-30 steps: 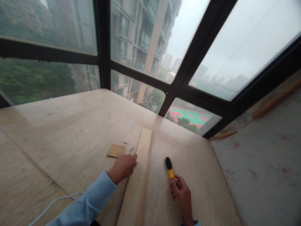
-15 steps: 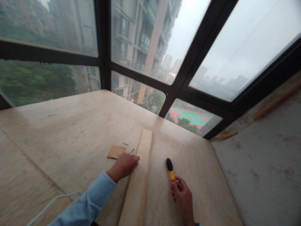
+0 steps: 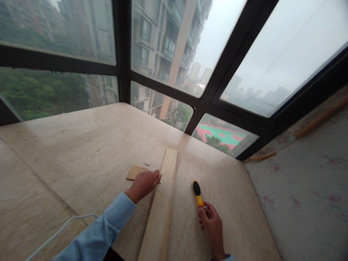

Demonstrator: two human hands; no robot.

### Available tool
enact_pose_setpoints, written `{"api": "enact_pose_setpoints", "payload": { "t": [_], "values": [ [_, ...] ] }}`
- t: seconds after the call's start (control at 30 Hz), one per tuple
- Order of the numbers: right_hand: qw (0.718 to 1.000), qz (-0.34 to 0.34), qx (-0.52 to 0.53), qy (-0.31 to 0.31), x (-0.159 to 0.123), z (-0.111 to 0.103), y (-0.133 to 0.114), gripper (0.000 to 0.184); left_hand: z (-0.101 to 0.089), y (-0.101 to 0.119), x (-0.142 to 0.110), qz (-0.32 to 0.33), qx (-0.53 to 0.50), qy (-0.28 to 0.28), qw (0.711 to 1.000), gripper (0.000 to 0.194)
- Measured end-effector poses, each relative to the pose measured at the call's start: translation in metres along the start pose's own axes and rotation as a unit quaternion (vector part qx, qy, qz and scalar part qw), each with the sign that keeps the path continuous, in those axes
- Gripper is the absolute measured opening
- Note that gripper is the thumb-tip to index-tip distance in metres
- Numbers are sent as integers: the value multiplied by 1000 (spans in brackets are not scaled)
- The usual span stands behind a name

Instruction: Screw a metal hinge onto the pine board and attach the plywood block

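My left hand (image 3: pixel 146 183) is closed in a pinch at the left edge of a long pale wooden board (image 3: pixel 160 214). A tiny dark bit shows on the board just below the fingertips; what the fingers hold is too small to make out. My right hand (image 3: pixel 212 224), right of the board, grips a screwdriver (image 3: pixel 197 193) near its shaft. The black and yellow handle points away from me. Partly behind my left hand lies a small square wooden piece (image 3: pixel 134 172). One screw (image 3: pixel 147 164) rests on the surface beyond it.
The board lies lengthwise on a beige marble-look surface (image 3: pixel 89 145). A white cable (image 3: pixel 65 224) curves at the lower left. Dark-framed windows (image 3: pixel 124 54) stand along the back, and a flower-patterned wall (image 3: pixel 301 192) closes off the right.
My left hand has shifted slightly up and now covers the spot where a second screw lay. The right hand keeps its hold on the screwdriver. The view has moved slightly.
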State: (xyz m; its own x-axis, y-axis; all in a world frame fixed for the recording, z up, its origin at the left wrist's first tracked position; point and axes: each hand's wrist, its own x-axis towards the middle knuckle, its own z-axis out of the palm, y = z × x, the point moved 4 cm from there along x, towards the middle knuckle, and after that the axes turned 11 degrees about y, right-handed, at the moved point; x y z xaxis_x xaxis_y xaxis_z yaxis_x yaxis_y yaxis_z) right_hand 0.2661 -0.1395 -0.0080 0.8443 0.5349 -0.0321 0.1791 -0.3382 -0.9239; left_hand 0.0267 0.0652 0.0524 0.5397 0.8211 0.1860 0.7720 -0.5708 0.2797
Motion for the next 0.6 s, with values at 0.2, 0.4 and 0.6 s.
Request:
{"api": "enact_pose_setpoints", "payload": {
  "t": [0.2,0.4,0.6],
  "values": [
    [1000,-11,-3,-1,-1,-1,-3,52,1,-15,9,-115,-398,109,904,39],
    [1000,-5,-7,0,0,-1,1,55,8,-9,6,-263,-729,12,631,42],
    [1000,-1,-12,-2,0,-1,1,60,13,-13,5,-347,-831,12,435,42]
  ]
}}
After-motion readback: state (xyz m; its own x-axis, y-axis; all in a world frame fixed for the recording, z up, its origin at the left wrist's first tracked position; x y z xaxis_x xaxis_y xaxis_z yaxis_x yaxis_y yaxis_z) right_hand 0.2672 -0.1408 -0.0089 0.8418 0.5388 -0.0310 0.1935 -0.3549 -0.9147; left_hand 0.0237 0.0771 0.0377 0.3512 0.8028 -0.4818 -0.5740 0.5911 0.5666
